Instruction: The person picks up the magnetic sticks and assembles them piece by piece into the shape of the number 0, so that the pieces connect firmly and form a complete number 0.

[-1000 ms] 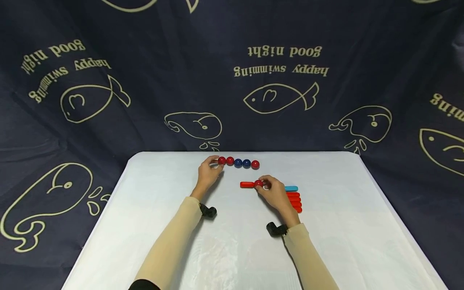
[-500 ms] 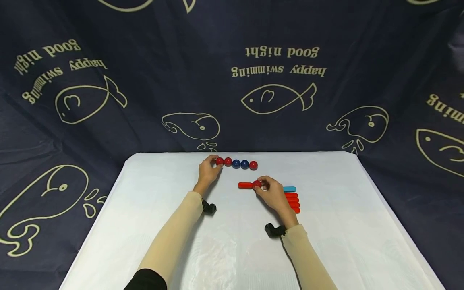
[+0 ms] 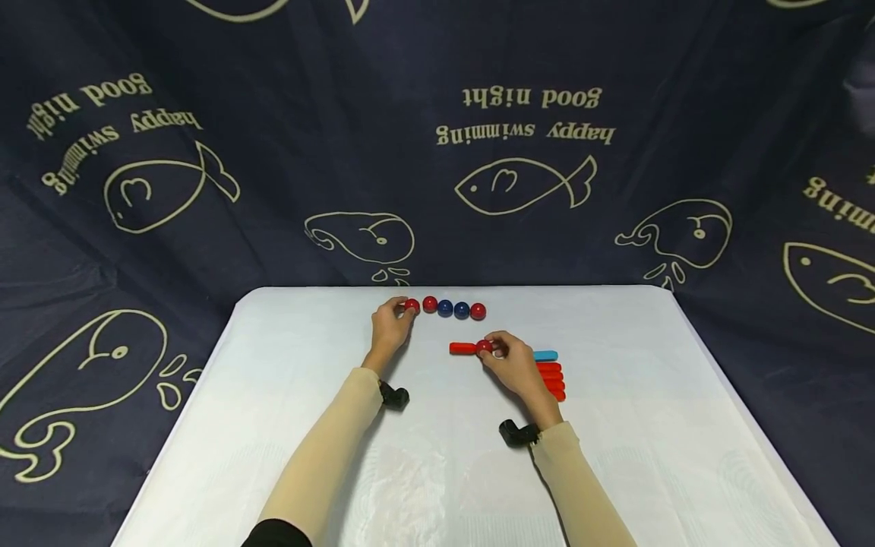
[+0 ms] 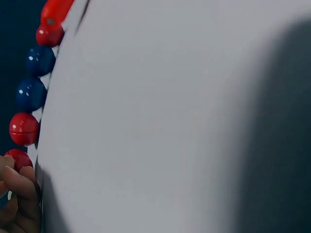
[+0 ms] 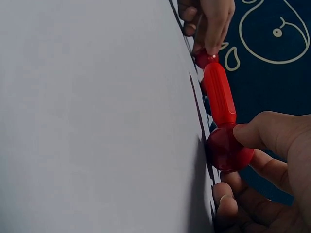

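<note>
Head view: left hand (image 3: 391, 328) is pinching the end red ball (image 3: 412, 305) near the bench's far edge; right hand (image 3: 516, 368) is pinching a ball (image 3: 484, 346) joined to the red stick (image 3: 462, 349). Both look light, hard, slippery; fingertip grips suit.

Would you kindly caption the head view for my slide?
Left hand pinches a red ball; right hand holds another against a red rod.

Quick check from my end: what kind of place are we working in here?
Probably a staged recording setup, not a lived-in room: a white-covered table stands against a dark cloth backdrop printed with fish and whales, and only red and blue balls and short sticks lie on it.
</note>
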`<action>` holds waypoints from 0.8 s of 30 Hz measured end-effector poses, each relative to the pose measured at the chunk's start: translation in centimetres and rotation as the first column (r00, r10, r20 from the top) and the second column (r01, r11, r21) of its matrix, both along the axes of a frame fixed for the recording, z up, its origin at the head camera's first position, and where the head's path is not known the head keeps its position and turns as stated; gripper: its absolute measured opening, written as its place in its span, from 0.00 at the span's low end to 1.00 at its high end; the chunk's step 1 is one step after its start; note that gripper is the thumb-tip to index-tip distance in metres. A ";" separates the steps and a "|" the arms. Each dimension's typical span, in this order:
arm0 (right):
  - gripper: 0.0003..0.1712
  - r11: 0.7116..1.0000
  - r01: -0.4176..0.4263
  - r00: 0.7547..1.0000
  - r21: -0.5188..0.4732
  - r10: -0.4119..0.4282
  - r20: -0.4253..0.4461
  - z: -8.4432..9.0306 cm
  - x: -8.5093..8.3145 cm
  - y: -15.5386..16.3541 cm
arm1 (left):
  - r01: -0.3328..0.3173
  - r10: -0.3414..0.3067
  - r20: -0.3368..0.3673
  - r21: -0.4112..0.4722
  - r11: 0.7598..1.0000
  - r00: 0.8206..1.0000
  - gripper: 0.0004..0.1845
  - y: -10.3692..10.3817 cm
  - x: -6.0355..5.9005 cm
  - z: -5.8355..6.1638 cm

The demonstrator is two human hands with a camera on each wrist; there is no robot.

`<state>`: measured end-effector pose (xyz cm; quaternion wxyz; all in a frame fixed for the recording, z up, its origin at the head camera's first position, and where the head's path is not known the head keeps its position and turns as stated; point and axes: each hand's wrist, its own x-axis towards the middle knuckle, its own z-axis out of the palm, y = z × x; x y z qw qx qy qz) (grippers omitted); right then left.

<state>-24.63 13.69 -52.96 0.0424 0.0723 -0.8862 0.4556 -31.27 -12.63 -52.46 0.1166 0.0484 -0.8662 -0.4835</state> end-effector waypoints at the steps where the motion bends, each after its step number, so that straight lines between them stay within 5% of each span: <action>1: 0.16 1.000 0.002 1.000 -0.001 -0.002 0.000 0.0 0.0 0.0 | 0.006 -0.006 0.002 0.014 1.000 1.000 0.19 0.1 0.3 0.0; 20: 0.16 1.000 0.008 1.000 -0.003 -0.008 -0.001 -0.1 -0.2 0.0 | 0.049 -0.051 0.006 0.200 0.979 0.999 0.18 2.7 5.4 -0.8; 24: 0.17 1.000 0.010 1.000 0.001 -0.010 0.001 -0.1 -0.1 0.0 | 0.072 -0.073 -0.003 0.163 0.984 0.997 0.17 3.3 6.5 -0.9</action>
